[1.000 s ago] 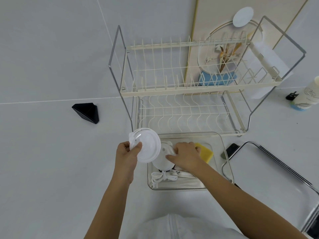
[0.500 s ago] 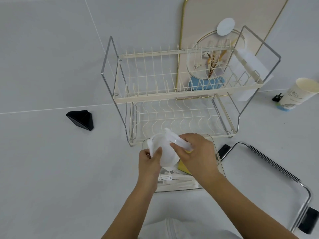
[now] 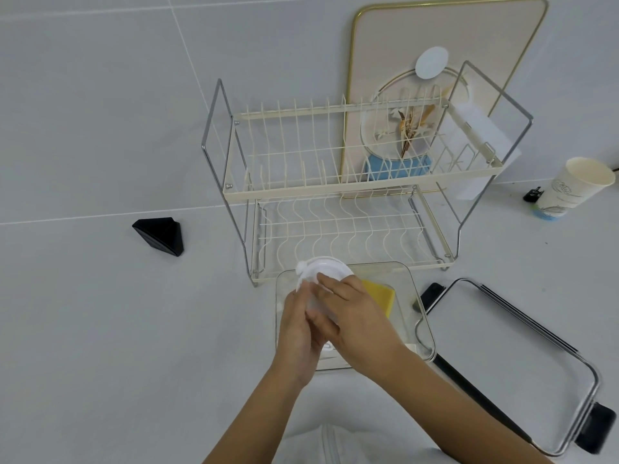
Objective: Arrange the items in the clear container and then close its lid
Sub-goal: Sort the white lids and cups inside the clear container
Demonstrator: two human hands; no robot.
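A clear rectangular container point(image 3: 410, 283) sits on the white counter in front of the dish rack. Both hands are inside it, wrapped around a round white plastic cup with its lid point(image 3: 323, 267). My left hand point(image 3: 298, 333) grips the cup from the left and my right hand point(image 3: 355, 316) covers it from the right. A yellow sponge point(image 3: 380, 296) lies in the container just right of my right hand. A bit of white cord point(image 3: 328, 347) shows under the hands. The container's lid point(image 3: 502, 349), clear with a metal frame and black ends, lies flat to the right.
A two-tier cream wire dish rack point(image 3: 351, 192) stands just behind the container. A black triangular object point(image 3: 160, 236) lies at the left. A paper cup point(image 3: 574, 187) stands at the far right, and a decorated board point(image 3: 435, 78) leans on the wall.
The lid that my left hand held apart a second ago has come together with the cup. Both hands have lowered it into the container, and the camera has tilted.
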